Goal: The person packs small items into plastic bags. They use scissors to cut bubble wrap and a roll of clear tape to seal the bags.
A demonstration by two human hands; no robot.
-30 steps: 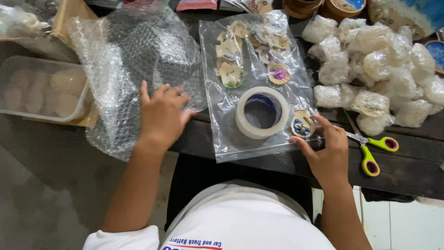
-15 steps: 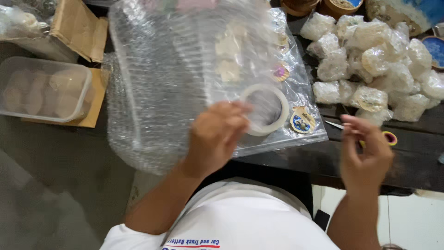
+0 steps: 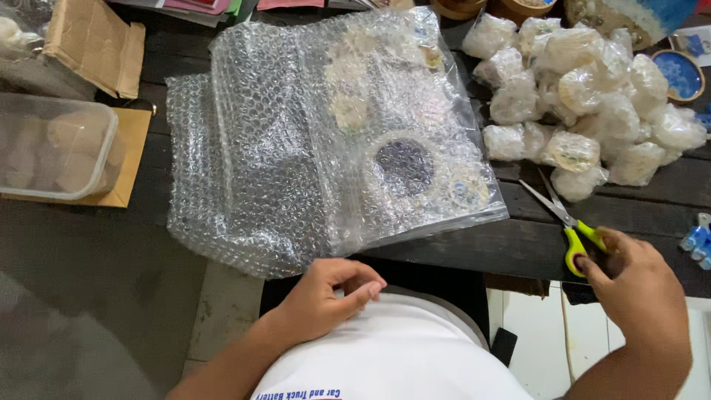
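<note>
Bubble wrap [image 3: 296,148] lies spread flat across the dark table [image 3: 474,248], and it covers the clear plastic bag [image 3: 474,200], the roll of tape [image 3: 404,169] and the small painted shells [image 3: 348,111] inside that bag, so you only see them blurred through the bubbles. Your right hand [image 3: 641,285] is at the near right edge of the table with its fingers curled over the yellow-green handles of the scissors [image 3: 566,222]; the blades lie slightly parted and point far and left toward the wrap. I cannot tell whether your fingers are through the loops or only resting on them, so seat thumb and finger fully before you lift, and keep the tips pointing away from your body. Your left hand [image 3: 329,292] is off the table, close to your shirt, loosely curled and holding nothing. It would serve better pressing the near edge of the wrap flat, so the sheet does not slide while you work. At the far left, a clear plastic tub [image 3: 55,152] sits on a piece of cardboard [image 3: 133,141] and holds round pale pieces, too blurred to name. Far right, a heap of wrapped bundles [image 3: 585,96] lies loose on the table, in no container.
</note>
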